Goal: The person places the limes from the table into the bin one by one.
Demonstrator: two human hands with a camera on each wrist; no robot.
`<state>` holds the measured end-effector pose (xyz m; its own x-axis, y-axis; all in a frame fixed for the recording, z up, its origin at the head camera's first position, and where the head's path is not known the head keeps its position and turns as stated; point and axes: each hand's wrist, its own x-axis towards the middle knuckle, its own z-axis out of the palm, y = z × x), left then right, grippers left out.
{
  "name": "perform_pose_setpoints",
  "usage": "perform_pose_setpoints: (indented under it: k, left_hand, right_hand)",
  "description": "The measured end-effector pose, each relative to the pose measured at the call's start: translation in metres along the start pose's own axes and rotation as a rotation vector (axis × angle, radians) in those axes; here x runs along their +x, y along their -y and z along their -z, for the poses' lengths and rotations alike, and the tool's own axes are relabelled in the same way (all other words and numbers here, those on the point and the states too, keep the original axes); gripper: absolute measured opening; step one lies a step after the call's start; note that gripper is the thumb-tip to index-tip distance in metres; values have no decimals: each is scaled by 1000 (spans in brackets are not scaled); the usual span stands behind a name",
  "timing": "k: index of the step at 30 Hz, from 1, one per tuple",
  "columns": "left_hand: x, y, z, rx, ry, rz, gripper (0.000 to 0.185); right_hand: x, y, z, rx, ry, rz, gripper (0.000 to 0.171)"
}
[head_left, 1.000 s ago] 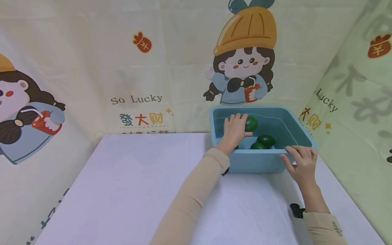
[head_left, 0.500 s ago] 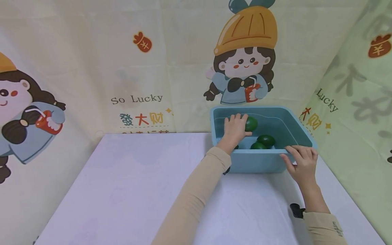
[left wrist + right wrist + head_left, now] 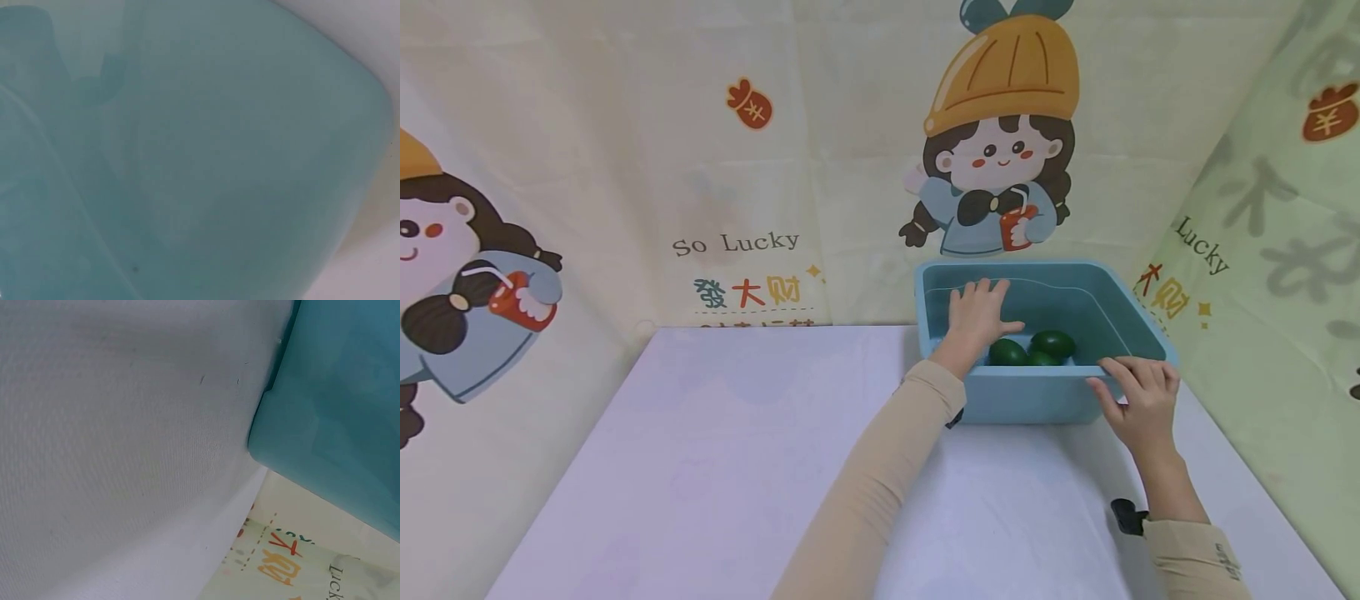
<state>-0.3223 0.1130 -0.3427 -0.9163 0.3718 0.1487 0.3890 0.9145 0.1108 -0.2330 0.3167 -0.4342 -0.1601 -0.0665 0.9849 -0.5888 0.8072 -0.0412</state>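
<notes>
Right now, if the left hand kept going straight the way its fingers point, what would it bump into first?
Probably the far wall of the blue tub: the left hand points at it with open fingers, and nothing shows between, though depth is unclear.

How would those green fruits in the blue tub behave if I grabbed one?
The green fruits look smooth and rounded, so probably apt to roll. A waterline shows on the blue tub, so they are likely wet and slippery. They seem firm.
</notes>
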Motion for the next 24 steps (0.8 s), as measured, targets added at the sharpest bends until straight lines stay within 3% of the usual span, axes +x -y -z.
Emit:
perform_pose_setpoints:
  k: [24]
  left_hand:
    - [-7, 4, 1, 6, -37, -16, 71]
  right_hand:
    - [0, 0, 1, 7, 2, 7, 49]
